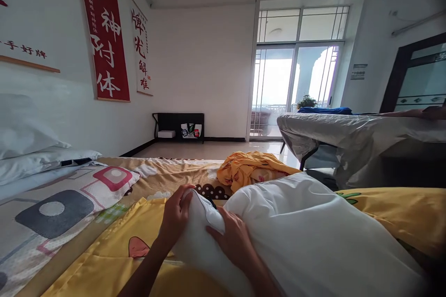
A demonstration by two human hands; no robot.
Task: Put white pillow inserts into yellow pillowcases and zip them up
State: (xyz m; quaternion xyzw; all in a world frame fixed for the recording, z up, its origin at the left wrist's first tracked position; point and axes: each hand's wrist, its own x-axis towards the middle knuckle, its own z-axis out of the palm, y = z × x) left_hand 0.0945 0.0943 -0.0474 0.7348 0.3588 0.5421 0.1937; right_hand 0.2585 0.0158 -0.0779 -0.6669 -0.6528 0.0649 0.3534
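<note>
A puffy white quilt (306,227) spreads from the middle to the lower right, over yellow printed fabric. One of its corners is raised between my two hands. My left hand (178,211) is closed on the tip of that corner, thumb against fingers. A little to the right, my right hand (234,239) grips the folded edge, its thumb pointing left. Beneath and left of my hands lies a yellow printed cloth (114,246) with a reddish patch. Beyond the quilt sits a crumpled orange-yellow cloth (251,169). The quilt's lower part runs out of view.
Patterned pillow (69,209) and white pillows (35,160) lie on the left side of the bed. A plastic-covered table (348,130) stands at right, with a blue cloth (324,110) and part of another person's arm (418,113) on it. A black shelf (170,123) is by the far wall.
</note>
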